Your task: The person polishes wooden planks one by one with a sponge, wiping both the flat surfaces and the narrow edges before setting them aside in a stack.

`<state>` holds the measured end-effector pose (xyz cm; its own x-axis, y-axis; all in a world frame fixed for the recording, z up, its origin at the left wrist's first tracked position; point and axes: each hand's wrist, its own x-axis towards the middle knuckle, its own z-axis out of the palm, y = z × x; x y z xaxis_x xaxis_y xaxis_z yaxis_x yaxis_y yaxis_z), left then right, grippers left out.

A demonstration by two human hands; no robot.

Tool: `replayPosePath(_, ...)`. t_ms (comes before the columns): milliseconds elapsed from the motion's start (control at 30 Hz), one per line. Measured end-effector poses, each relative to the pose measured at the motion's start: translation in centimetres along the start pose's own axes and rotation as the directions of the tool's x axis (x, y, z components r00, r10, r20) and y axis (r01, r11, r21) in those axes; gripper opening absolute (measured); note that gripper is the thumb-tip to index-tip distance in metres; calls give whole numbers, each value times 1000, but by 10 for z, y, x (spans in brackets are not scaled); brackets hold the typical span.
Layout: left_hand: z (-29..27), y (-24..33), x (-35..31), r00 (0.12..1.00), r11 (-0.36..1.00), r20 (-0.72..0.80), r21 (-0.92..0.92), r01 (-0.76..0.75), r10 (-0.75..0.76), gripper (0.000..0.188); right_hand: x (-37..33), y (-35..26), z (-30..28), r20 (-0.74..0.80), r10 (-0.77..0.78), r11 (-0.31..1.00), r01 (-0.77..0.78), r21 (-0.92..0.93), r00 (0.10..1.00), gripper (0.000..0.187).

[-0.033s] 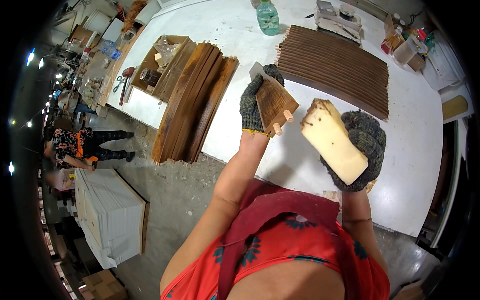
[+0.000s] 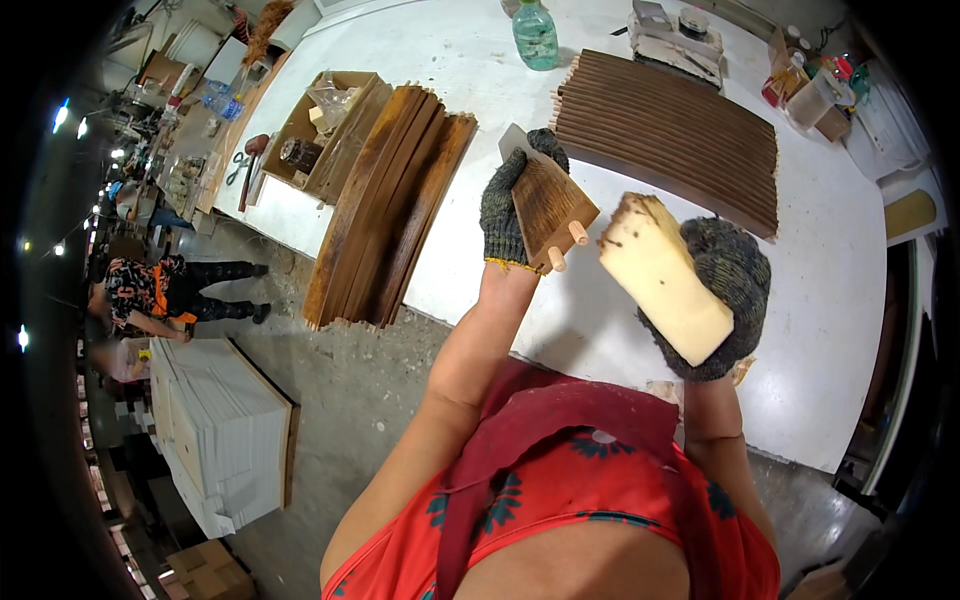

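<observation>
My left hand (image 2: 510,205), in a dark knitted glove, is closed around a brown wooden board (image 2: 552,205). Two pale dowels (image 2: 568,246) stick out of the board's near end, and its far end shows a greyish face. In my right hand (image 2: 735,285), gloved the same way, is a thick block of yellow sponge (image 2: 670,285). The sponge's upper end is stained dark brown. A small gap separates sponge and board, both held above the white table (image 2: 620,335). The right fingers are partly hidden behind the sponge.
Brown boards with dowel ends stand stacked left (image 2: 385,210) and lie in a row (image 2: 665,140) at the back. A cardboard box (image 2: 350,130), a green-liquid bottle (image 2: 536,38), scissors (image 2: 238,167) and several containers (image 2: 815,95) surround them. Another person (image 2: 150,290) stands off left.
My right hand and the sponge have shifted very slightly up and to the left. The left hand and the board look unmoved.
</observation>
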<state>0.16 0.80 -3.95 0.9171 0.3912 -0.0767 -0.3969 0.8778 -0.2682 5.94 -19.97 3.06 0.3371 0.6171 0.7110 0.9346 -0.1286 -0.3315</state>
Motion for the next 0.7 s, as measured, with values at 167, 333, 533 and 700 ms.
replayPosePath(167, 16, -10, -9, 997, 996, -80, -94, 4, -12, 26, -24, 2, 25, 46, 59, 977, -68, 201, 997, 33)
replayPosePath(333, 7, -5, -6, 999, 999, 34, -45, -8, 10, 27, -20, -13, 28, 59, -107, 842, 59, 536, 993, 30)
replayPosePath(533, -2, 7, -14, 994, 952, -110, 303, 47, -14, 32, -60, -8, 16, 272, 10, 905, -125, 408, 962, 38)
replayPosePath(700, 1, 38, -36, 980, 788, -190, 611, 76, 53, 36, -82, 19, 15, 256, 518, 412, -500, 762, 816, 58)
